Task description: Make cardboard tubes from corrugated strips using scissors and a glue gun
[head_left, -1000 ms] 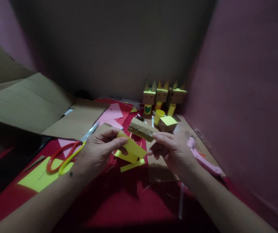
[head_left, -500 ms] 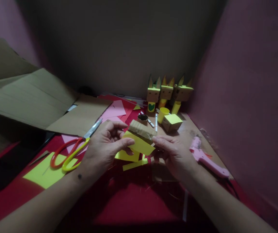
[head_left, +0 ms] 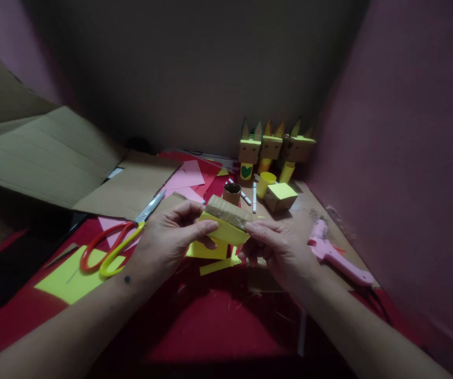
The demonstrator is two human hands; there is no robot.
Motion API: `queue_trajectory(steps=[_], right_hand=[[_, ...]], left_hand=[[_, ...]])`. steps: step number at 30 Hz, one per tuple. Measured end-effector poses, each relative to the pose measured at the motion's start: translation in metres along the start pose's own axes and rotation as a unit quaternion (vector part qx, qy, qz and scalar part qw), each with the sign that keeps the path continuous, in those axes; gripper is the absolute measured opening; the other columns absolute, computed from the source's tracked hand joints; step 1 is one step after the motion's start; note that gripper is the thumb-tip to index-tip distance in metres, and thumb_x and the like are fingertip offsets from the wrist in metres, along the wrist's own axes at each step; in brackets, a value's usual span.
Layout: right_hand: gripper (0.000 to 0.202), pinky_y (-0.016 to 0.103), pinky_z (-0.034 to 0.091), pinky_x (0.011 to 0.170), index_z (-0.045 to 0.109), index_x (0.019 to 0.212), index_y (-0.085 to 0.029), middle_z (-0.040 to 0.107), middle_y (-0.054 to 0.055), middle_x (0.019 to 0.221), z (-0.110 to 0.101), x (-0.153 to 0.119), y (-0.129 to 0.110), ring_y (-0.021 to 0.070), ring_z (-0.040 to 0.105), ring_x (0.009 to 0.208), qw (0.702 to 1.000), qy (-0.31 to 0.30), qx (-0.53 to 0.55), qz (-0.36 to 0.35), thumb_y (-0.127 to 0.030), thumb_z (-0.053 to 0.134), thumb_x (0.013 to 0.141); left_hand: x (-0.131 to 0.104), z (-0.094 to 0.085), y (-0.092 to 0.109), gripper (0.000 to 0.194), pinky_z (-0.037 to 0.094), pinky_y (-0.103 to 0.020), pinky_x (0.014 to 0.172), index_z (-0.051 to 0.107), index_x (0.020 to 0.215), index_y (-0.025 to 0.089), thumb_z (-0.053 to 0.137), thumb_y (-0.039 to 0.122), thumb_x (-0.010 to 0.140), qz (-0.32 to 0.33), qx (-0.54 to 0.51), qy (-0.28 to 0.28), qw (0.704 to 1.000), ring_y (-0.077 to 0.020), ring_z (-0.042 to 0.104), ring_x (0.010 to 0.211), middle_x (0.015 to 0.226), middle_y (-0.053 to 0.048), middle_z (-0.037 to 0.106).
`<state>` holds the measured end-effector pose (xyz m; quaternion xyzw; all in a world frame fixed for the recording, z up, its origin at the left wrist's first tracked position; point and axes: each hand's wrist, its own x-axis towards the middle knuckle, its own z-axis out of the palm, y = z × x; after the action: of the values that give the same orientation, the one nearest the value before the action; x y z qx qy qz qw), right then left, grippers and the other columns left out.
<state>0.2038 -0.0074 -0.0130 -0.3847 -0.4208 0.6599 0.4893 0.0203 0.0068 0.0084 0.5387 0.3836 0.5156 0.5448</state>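
Note:
Between my two hands is a small cardboard box (head_left: 228,211) with a yellow paper (head_left: 226,229) along its near side. My left hand (head_left: 171,231) pinches the left end, its thumb on the yellow paper. The right end is gripped by my right hand (head_left: 279,245), with the thumb near the corner. Below them, a yellow sheet (head_left: 210,249) and a yellow strip (head_left: 218,266) lie on the red surface. Just behind the held box stands a brown cardboard tube (head_left: 232,192).
Scissors (head_left: 111,247) lie on yellow paper at the left, near large cardboard flaps (head_left: 48,152). A pink glue gun (head_left: 339,260) rests at the right. Farther back are a yellow-topped box (head_left: 281,197), a yellow roll (head_left: 266,184), markers and cardboard figures (head_left: 249,151).
The held box and yellow paper have shifted slightly left, and the paper now sits closer against the box's side. Both hands keep their hold.

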Motion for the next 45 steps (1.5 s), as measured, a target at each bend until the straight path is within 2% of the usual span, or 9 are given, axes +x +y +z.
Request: queue_trajectory(steps=[6,13,29,35,40,45], right_hand=[[0.022,0.020,0.048,0.046,0.073,0.078,-0.017,0.067,0.002,0.062,-0.001,0.000,0.000,0.0123,0.064,0.055,0.999,-0.004,0.018,0.027,-0.037,0.076,0.071],[0.018,0.021,0.048,0.047,0.071,0.071,-0.015,0.066,0.001,0.064,-0.004,0.001,0.001,0.0124,0.064,0.054,0.999,-0.016,0.028,0.007,-0.033,0.075,0.071],[0.016,0.022,0.049,0.047,0.071,0.074,-0.015,0.067,0.002,0.066,-0.006,0.002,0.002,0.0137,0.066,0.057,1.000,-0.017,0.022,0.007,-0.031,0.074,0.072],[0.016,0.020,0.049,0.048,0.073,0.078,-0.016,0.068,0.001,0.066,-0.003,0.000,0.002,0.0104,0.062,0.053,0.999,-0.029,0.022,-0.027,-0.029,0.077,0.069],[0.024,0.018,0.045,0.047,0.070,0.076,-0.018,0.067,-0.002,0.061,0.002,-0.001,0.008,0.0072,0.057,0.048,0.999,0.013,0.026,-0.033,-0.021,0.085,0.058],[0.014,0.018,0.045,0.046,0.070,0.070,-0.018,0.066,-0.001,0.060,0.004,-0.001,0.011,0.0076,0.058,0.049,0.998,0.041,0.035,-0.025,-0.023,0.081,0.063]], left_hand=[[0.000,-0.003,-0.003,0.012,0.056,-0.020,0.055,0.069,0.077,0.014,0.076,0.020,0.069,0.004,0.027,0.003,1.000,-0.0123,0.062,0.067,0.080,-0.001,0.062],[0.001,-0.001,-0.004,0.013,0.056,-0.020,0.057,0.069,0.078,0.014,0.076,0.021,0.070,-0.010,0.026,0.008,1.000,-0.0142,0.062,0.072,0.080,-0.001,0.060],[-0.001,0.004,0.001,0.008,0.055,-0.021,0.055,0.070,0.074,0.017,0.075,0.021,0.070,-0.008,0.032,0.009,0.999,-0.0135,0.059,0.068,0.074,0.000,0.059],[-0.001,0.002,0.001,0.011,0.054,-0.022,0.054,0.067,0.072,0.015,0.075,0.022,0.069,-0.008,0.044,0.017,0.999,-0.0149,0.061,0.071,0.080,-0.002,0.061],[-0.002,0.003,0.000,0.014,0.054,-0.022,0.052,0.065,0.071,0.014,0.077,0.021,0.068,-0.012,0.042,0.030,0.999,-0.0132,0.060,0.065,0.079,-0.002,0.063],[-0.003,0.002,-0.006,0.015,0.053,-0.023,0.055,0.068,0.075,0.014,0.078,0.024,0.068,-0.014,0.040,0.024,0.999,-0.0143,0.063,0.066,0.080,-0.002,0.063]])
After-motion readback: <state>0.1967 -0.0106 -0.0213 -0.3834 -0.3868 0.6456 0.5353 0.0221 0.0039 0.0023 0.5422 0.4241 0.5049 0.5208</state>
